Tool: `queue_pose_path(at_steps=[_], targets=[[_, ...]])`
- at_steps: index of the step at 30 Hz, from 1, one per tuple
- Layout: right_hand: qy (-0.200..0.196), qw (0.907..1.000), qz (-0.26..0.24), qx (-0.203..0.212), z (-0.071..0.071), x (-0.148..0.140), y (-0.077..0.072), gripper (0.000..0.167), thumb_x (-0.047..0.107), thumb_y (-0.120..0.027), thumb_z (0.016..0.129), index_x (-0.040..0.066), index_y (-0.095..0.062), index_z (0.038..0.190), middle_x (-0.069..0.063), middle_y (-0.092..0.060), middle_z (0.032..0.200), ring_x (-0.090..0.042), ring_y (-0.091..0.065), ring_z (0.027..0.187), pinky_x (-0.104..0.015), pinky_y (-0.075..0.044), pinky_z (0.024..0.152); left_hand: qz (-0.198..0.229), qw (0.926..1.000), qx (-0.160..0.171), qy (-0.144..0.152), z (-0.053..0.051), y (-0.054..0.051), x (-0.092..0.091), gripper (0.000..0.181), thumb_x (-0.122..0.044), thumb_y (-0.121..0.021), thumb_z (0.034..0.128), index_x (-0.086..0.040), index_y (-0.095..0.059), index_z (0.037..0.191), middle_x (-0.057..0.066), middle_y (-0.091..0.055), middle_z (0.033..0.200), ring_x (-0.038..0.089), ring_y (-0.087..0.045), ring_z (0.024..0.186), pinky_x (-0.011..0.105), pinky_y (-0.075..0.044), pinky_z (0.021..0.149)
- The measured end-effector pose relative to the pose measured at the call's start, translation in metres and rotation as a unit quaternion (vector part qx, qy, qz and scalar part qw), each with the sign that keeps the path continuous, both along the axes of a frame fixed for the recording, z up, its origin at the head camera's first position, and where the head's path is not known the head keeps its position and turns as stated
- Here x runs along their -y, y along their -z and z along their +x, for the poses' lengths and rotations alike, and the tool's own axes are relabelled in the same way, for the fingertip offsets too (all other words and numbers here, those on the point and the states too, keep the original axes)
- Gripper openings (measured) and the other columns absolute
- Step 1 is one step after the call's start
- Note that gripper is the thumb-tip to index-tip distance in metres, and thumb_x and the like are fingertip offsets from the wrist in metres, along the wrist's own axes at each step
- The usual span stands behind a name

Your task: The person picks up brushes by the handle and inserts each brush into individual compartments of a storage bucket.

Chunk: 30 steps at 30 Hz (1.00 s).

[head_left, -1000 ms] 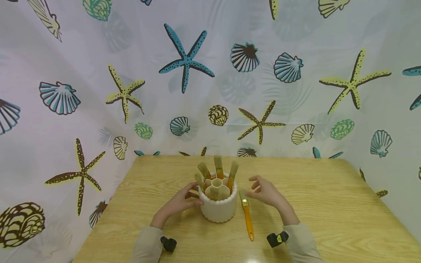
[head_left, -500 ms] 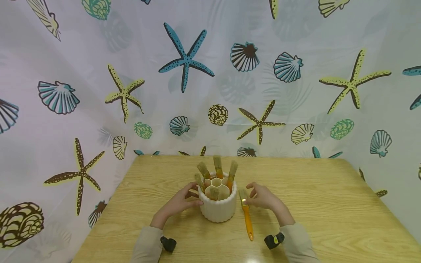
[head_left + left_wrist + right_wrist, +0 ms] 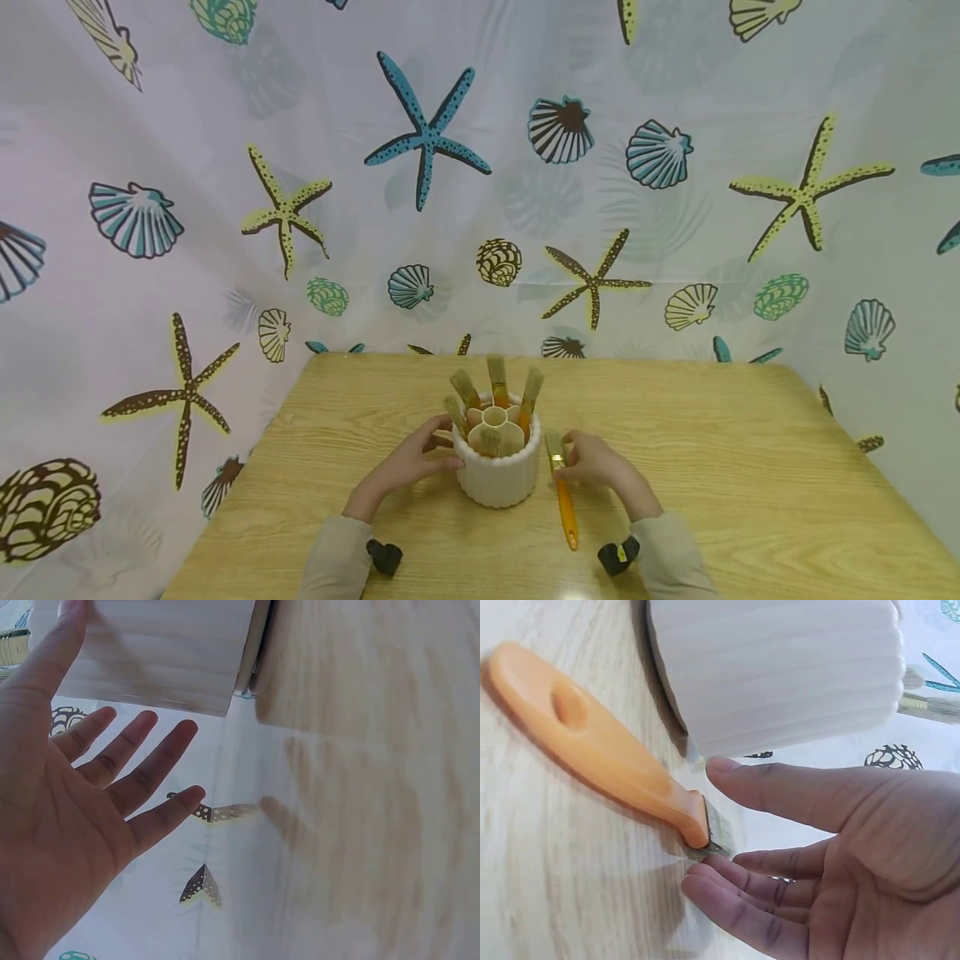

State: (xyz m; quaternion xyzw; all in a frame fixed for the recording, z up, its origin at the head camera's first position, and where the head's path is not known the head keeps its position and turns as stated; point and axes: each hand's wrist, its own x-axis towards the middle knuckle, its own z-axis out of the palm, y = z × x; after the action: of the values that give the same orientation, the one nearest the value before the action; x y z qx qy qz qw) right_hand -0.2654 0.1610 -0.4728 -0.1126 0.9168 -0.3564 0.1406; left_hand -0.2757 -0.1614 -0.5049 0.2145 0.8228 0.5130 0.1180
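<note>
A white ribbed pot (image 3: 498, 477) stands on the table, holding several paintbrushes bristles up around a central ring. At its left side is my left hand (image 3: 411, 460); the thumb rests against the wall, and the other fingers stay spread and loosely extended, as the left wrist view shows. Right of the pot lies a paintbrush (image 3: 565, 504) with an orange handle (image 3: 600, 742), bristles pointing away from me. My right hand (image 3: 596, 464) is over its metal ferrule, thumb on one side and fingers on the other. In the right wrist view a gap shows between thumb and brush.
The light wooden table (image 3: 712, 467) extends on both sides of the pot. A white curtain (image 3: 495, 192) printed with starfish and shells hangs behind the table and along both sides.
My right hand has moved left and down toward the paintbrush, with thumb and fingers drawing closer around its ferrule. The left hand and the pot have stayed put.
</note>
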Motion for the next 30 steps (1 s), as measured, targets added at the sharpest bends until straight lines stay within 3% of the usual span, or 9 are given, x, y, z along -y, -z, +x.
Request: queue_pose_path(at_steps=[3,9,12,30], targets=[[0.003,1.0,0.005,-0.005,0.0,0.002,0.003,0.065,0.012,-0.077,0.075,-0.014,-0.044,0.124,-0.009,-0.058,0.078,-0.016,-0.054,0.06,-0.028,-0.048,0.054,-0.005,1.0,0.005,-0.002,0.002,-0.004,-0.001,0.079,-0.035,-0.07,0.082,-0.018,-0.026,0.145,0.01,-0.033,0.144,0.033,-0.045,0.123,0.047,-0.046,0.092],[0.018,0.9998,0.004,-0.012,0.001,0.004,0.007,0.062,0.01,-0.079,0.072,-0.013,-0.047,0.12,-0.008,-0.056,0.074,-0.015,-0.051,0.059,-0.026,-0.045,0.053,-0.011,0.9999,0.008,0.008,0.015,-0.025,-0.004,0.079,-0.036,-0.069,0.0831,-0.01,-0.026,0.145,0.016,-0.032,0.144,0.039,-0.043,0.124,0.048,-0.045,0.094],[0.025,0.9996,0.005,-0.014,0.0,0.005,0.01,0.061,0.009,-0.079,0.071,-0.012,-0.048,0.119,-0.007,-0.055,0.072,-0.015,-0.05,0.059,-0.025,-0.044,0.052,-0.011,0.9998,0.011,0.014,0.017,-0.029,-0.005,0.078,-0.036,-0.068,0.0835,-0.011,-0.027,0.144,0.015,-0.033,0.144,0.039,-0.043,0.124,0.048,-0.045,0.094],[0.051,0.9986,-0.011,0.005,0.001,0.007,0.008,0.054,0.003,-0.078,0.071,-0.012,-0.051,0.116,-0.011,-0.06,0.078,-0.017,-0.061,0.059,-0.03,-0.054,0.055,-0.009,0.9998,0.013,0.012,0.016,-0.028,-0.007,0.077,-0.036,-0.07,0.0822,-0.012,-0.029,0.142,0.014,-0.033,0.143,0.038,-0.044,0.124,0.05,-0.044,0.095]])
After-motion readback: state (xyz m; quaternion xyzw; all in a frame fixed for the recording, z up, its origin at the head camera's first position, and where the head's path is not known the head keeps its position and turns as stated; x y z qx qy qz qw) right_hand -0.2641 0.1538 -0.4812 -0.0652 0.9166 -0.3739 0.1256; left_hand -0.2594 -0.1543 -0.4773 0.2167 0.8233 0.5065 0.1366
